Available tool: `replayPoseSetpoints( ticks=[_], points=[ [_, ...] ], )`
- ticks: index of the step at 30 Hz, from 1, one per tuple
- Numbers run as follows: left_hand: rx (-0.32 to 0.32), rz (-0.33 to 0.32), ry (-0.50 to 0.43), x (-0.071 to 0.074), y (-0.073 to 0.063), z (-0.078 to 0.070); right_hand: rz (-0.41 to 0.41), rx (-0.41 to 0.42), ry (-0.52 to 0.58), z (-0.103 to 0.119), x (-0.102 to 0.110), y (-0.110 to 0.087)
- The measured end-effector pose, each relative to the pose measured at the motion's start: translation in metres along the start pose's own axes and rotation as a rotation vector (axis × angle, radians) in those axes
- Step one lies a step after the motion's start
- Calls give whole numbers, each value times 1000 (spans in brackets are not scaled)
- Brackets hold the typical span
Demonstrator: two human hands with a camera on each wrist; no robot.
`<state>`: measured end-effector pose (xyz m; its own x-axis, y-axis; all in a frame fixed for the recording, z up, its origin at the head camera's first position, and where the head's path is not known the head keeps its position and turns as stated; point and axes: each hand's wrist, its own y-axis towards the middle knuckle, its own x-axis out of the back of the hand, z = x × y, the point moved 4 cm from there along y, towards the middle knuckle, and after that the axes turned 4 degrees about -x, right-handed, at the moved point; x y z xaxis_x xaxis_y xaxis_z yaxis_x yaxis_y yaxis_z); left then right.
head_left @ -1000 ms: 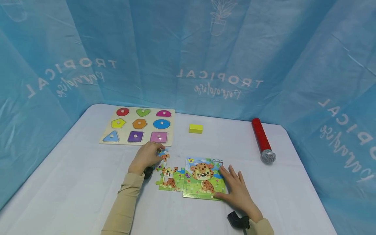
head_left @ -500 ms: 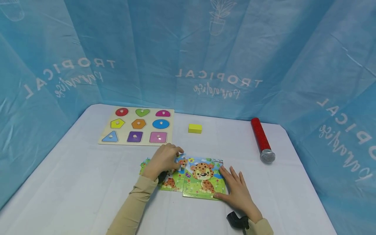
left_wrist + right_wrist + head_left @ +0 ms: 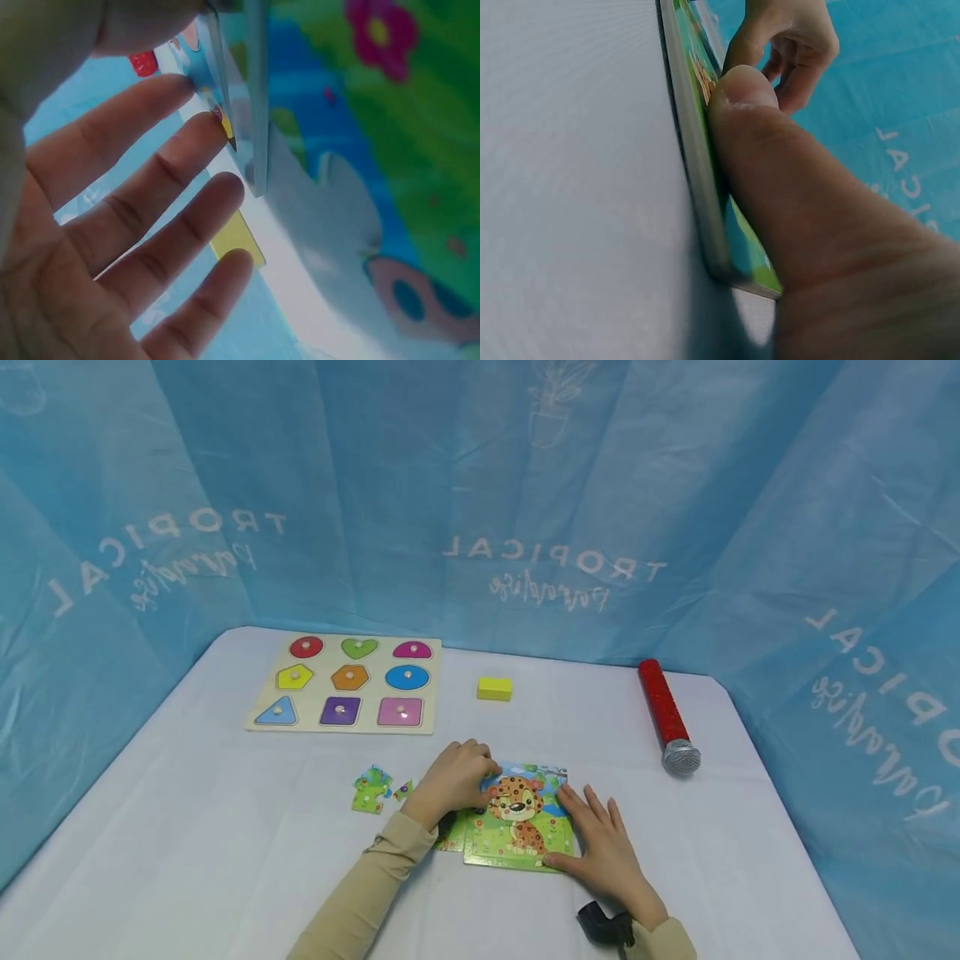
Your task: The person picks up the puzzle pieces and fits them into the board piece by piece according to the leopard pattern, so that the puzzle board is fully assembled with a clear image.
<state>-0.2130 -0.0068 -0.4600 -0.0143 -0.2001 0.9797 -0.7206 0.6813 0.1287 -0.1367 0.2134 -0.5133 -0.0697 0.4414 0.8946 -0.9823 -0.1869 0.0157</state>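
Observation:
A square leopard jigsaw board (image 3: pixel 517 839) lies on the table, its picture facing up. My left hand (image 3: pixel 452 781) reaches over its upper left, thumb and forefinger tips right at the board; the other fingers (image 3: pixel 154 266) stretch out spread in the left wrist view. Beneath this hand lie jigsaw pieces (image 3: pixel 431 127), mostly hidden in the head view. Two loose pieces show farther left, a larger green one (image 3: pixel 367 797) and a small one (image 3: pixel 404 790). My right hand (image 3: pixel 603 847) rests along the board's right side with straight fingers, its thumb (image 3: pixel 761 161) on the near corner.
Behind to the left is a wooden shape puzzle (image 3: pixel 371 697) with coloured knobbed shapes. A yellow block (image 3: pixel 495 688) stands beyond the jigsaw board. Toward the right edge lies a red microphone (image 3: pixel 663 706). A blue curtain (image 3: pixel 375 485) closes off the table's back and sides.
My left hand has moved right, from the loose pieces to the board's left edge, shifting a blue-and-orange piece rightward on the way. The pieces it covered at left now show. My right hand stays put.

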Motion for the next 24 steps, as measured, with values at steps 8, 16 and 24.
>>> replayPoseSetpoints(
  ticks=[8,16,24],
  points=[
    [48,25,-36,-2,-3,5,-2,-6,11,-1,0,1],
    [84,13,-22,-4,-3,6,-7,-9,11,-4,0,4],
    [124,11,-7,-2,-5,3,-13,-8,23,-3,0,3]
  ],
)
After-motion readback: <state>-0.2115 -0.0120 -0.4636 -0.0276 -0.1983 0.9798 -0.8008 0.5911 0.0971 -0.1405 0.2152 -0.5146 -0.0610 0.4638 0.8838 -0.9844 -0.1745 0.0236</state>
